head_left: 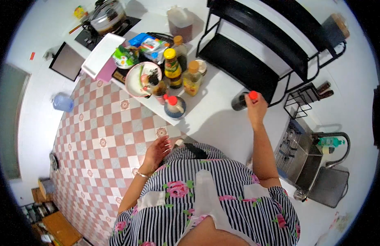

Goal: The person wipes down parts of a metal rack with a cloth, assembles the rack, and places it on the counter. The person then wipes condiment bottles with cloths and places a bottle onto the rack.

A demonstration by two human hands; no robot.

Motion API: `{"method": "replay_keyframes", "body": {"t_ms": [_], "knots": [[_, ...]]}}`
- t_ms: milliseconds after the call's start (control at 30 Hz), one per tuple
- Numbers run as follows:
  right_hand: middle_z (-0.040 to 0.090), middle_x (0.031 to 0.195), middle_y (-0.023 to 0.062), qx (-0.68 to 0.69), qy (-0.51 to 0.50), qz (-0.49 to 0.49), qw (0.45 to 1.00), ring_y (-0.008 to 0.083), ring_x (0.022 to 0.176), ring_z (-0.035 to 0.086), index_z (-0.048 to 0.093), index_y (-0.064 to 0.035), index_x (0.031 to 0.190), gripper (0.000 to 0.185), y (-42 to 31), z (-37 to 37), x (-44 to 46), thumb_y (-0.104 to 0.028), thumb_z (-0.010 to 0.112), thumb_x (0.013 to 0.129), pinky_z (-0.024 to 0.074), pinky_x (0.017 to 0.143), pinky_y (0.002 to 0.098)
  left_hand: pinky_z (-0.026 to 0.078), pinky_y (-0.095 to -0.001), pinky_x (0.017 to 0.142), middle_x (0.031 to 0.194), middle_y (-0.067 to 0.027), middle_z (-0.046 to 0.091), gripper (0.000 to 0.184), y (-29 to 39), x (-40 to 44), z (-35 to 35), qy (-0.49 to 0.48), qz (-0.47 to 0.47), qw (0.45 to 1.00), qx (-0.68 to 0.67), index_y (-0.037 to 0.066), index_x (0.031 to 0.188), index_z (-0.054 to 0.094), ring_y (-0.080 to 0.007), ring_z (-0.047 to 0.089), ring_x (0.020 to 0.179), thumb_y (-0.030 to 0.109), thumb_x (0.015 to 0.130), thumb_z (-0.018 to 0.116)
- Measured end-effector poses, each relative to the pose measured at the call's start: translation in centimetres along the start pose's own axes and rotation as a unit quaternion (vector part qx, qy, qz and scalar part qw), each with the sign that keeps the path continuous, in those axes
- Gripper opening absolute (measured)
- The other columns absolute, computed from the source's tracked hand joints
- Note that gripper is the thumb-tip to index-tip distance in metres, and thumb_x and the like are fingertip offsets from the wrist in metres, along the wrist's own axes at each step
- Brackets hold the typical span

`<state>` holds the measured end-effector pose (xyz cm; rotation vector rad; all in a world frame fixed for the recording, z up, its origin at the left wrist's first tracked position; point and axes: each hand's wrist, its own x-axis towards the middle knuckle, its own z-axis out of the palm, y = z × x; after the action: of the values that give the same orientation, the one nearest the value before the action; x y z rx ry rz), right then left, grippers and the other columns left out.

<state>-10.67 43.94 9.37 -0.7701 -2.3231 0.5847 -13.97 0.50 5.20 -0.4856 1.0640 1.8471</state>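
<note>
My right hand (256,110) is closed round the red-capped top of a dark bottle (239,102) on the white counter (218,123), beside the black rack. Its fingers partly hide the cap. Low in front of my body, my left hand (158,151) hangs over the tiled floor with fingers apart and nothing in it. Across the counter, a dark jug with a red cap (175,108) stands at the near edge. Behind it are a yellow-capped bottle (172,69), an orange-capped bottle (192,78) and a white bowl (134,82) with something green in it.
A black metal rack (239,61) stands along the back of the counter. To the right is a sink (309,164) with a black faucet (348,147). Bagged food (153,47), a white-and-pink box (103,57) and a glass-lidded pot (108,18) occupy the left end.
</note>
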Motion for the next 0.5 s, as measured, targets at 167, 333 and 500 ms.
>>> {"method": "replay_keyframes", "body": {"t_ms": [167, 333, 500], "knots": [[0.06, 0.067, 0.0086, 0.03, -0.012, 0.05, 0.998, 0.0235, 0.062, 0.057, 0.062, -0.0045, 0.082, 0.028, 0.0, -0.2, -0.5, -0.029, 0.072, 0.073, 0.0449, 0.058, 0.0347, 0.044, -0.0304, 0.086, 0.101, -0.0013, 0.059, 0.038, 0.5, -0.9, 1.2, 0.013, 0.001, 1.0, -0.002, 0.009, 0.118, 0.053, -0.0164, 0.057, 0.094, 0.037, 0.093, 0.046], [0.059, 0.067, 0.0077, 0.004, 0.0, 0.036, 0.999, 0.0227, 0.061, 0.056, 0.06, -0.0049, 0.079, 0.028, 0.0, -0.2, -0.5, -0.03, 0.073, 0.073, 0.0445, 0.057, 0.0346, 0.044, -0.0301, 0.086, 0.098, -0.0018, 0.058, 0.035, 0.7, -0.8, 1.7, 0.006, 0.006, 1.0, -0.001, 0.007, 0.116, 0.053, -0.0161, 0.057, 0.093, 0.033, 0.096, 0.042], [0.054, 0.064, 0.0049, 0.024, -0.003, 0.061, 0.998, 0.0211, 0.059, 0.053, 0.06, -0.0055, 0.083, 0.029, 0.4, 0.2, -0.9, -0.028, 0.075, 0.071, 0.0437, 0.057, 0.0316, 0.042, -0.0333, 0.087, 0.101, -0.0021, 0.06, 0.038, -0.1, 0.6, -0.1, -0.006, -0.001, 1.0, 0.005, 0.011, 0.115, 0.055, -0.0185, 0.056, 0.096, 0.042, 0.094, 0.045]]}}
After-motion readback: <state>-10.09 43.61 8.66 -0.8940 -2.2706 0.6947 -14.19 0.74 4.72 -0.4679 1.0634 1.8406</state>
